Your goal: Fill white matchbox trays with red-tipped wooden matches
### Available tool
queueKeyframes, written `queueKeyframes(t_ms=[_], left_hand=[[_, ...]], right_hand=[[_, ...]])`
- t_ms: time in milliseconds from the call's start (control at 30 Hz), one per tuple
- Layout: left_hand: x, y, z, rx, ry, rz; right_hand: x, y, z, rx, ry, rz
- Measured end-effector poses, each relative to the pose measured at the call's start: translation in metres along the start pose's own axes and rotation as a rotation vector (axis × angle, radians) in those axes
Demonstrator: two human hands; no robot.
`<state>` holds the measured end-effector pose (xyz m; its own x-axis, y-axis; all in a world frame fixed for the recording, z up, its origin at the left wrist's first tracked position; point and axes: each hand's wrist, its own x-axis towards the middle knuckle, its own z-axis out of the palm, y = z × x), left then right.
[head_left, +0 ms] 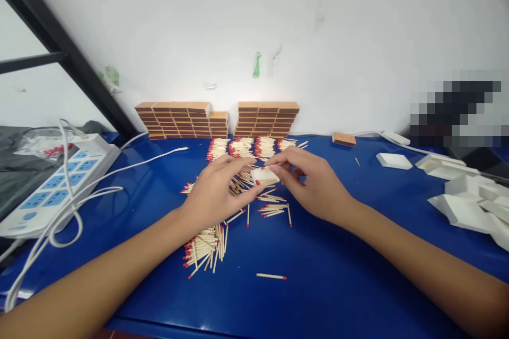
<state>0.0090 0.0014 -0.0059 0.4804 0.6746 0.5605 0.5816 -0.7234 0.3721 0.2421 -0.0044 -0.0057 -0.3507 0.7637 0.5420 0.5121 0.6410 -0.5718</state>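
Note:
My left hand (pixel 212 188) grips a small white matchbox tray (pixel 263 175) by its left end, thumb below and fingers above. Several red-headed matches lie inside the tray along its near side. Between the thumb and index finger of my right hand (pixel 314 177) is a single match (pixel 264 168), its red head pointing left over the tray. Under and around both hands are loose matches (pixel 272 210). A larger heap of matches (pixel 204 249) lies nearer me, below my left hand, and one lone match (pixel 271 276) sits near the front.
Closed matchboxes form a left stack (pixel 178 121) and a right stack (pixel 266 119) by the wall. Bunched matches (pixel 241 147) lie before them. One matchbox (pixel 344 139) and white trays (pixel 465 204) are at right. A power strip (pixel 55 185) and white cables (pixel 75 206) occupy the left.

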Motion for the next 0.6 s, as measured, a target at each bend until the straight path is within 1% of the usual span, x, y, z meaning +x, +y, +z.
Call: queueKeyframes(t_ms=[67, 167, 267, 367, 467, 600], left_hand=[[-0.0010, 0.0014, 0.0007, -0.005, 0.003, 0.008], [-0.0018, 0.0032, 0.0017, -0.006, 0.001, 0.028], [-0.0013, 0.0032, 0.0018, 0.000, -0.006, 0.021], [-0.0007, 0.0024, 0.0012, -0.010, 0.002, 0.010], [-0.0004, 0.0020, 0.0005, -0.010, 0.008, 0.004], [-0.0009, 0.0002, 0.0018, -0.005, 0.004, 0.012]], right_hand=[[-0.0009, 0.0006, 0.0004, -0.017, 0.001, -0.021], [-0.0026, -0.0005, 0.0015, -0.068, -0.006, -0.088], [-0.0034, -0.0022, 0.0026, -0.089, -0.014, -0.130], [-0.0031, -0.0018, 0.0027, -0.094, -0.027, -0.140], [-0.0032, 0.0002, 0.0021, -0.098, -0.064, -0.128], [-0.0050, 0.0029, 0.0033, -0.083, -0.079, -0.116]])
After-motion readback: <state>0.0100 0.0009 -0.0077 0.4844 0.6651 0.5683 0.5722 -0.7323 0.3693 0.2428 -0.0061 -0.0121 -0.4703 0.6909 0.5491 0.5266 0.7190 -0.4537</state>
